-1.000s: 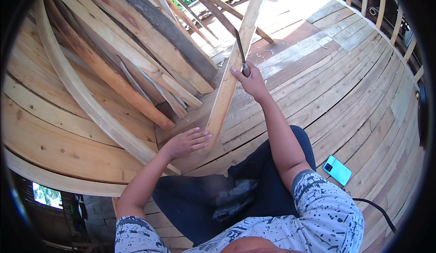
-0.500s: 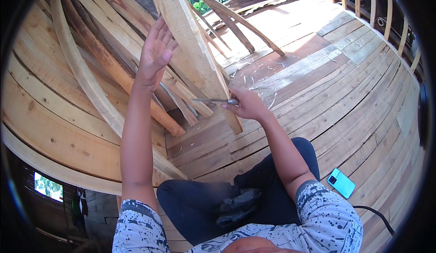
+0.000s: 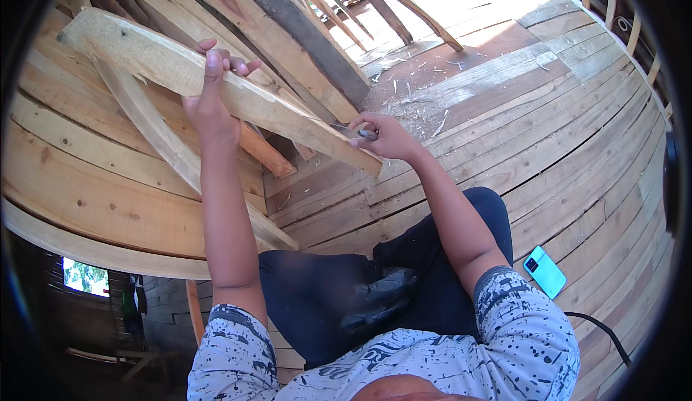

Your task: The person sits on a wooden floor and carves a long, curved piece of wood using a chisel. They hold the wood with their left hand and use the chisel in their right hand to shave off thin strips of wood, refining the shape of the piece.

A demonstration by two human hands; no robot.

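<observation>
A long pale wooden plank (image 3: 277,120) slants from the upper left down to the floorboards in front of me. My left hand (image 3: 210,105) grips its upper part, thumb on the broad face and fingers over the far edge. Near the plank's lower end, my right hand (image 3: 389,138) is closed round a knife (image 3: 367,134). Only the grey end of its handle and a thin bit of blade show. The blade lies at the plank's far edge, but I cannot tell whether it is cutting in.
Several boards and beams (image 3: 288,41) lean at the upper left beside a curved plank wall (image 3: 101,199). Wood shavings (image 3: 425,113) litter the floorboards (image 3: 497,138) beyond my right hand. A light blue phone (image 3: 546,273) lies to my right, near a black cable (image 3: 602,324).
The plank has swung down to the left from a steeper stance. My left hand has gone from open beside it to gripping it. The knife, still in my right hand, has turned and shifted slightly up.
</observation>
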